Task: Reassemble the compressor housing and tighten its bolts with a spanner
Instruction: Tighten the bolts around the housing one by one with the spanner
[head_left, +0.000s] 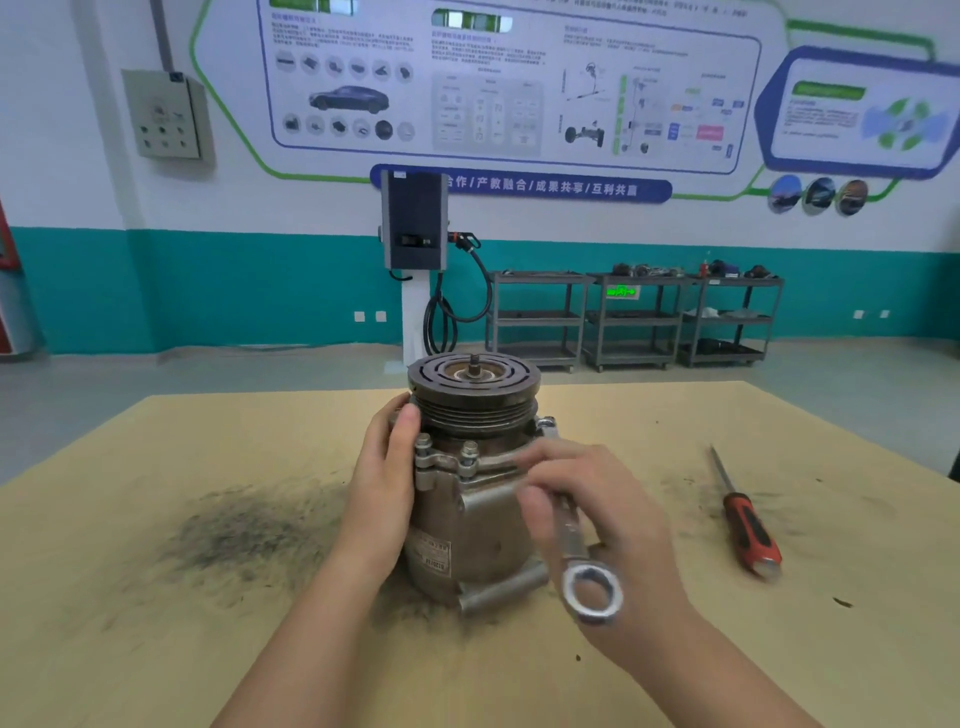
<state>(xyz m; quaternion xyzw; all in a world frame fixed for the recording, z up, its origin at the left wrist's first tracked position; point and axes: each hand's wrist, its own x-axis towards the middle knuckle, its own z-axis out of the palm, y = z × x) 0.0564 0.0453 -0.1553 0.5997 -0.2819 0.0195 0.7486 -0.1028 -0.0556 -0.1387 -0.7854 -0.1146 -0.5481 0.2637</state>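
Bolts (445, 451) with washers already sit in the flange of the grey, grimy metal compressor housing (470, 525), which stands upright near the middle of the tan board table (156, 649) with its dark grooved pulley (474, 387) on top, so the housing looks reassembled and the tightening appears to be what is left (how snug any bolt is cannot be read from here). From the head view, the left hand (382, 493) wraps around the housing's left side, thumb up by the pulley, steadying it. The right hand (597, 519) grips the shank of a silver steel ring spanner (576, 551), its ring end pointing toward the camera and not on any bolt; the far end is hidden by blurred fingers. A red-and-black-handled screwdriver (748, 525) lies well apart on the right. Dark metal dust (244, 530) smears the table left of the housing. No containers are on the table; grey shelf trolleys (634, 322) by the far wall carry small parts too distant to identify.
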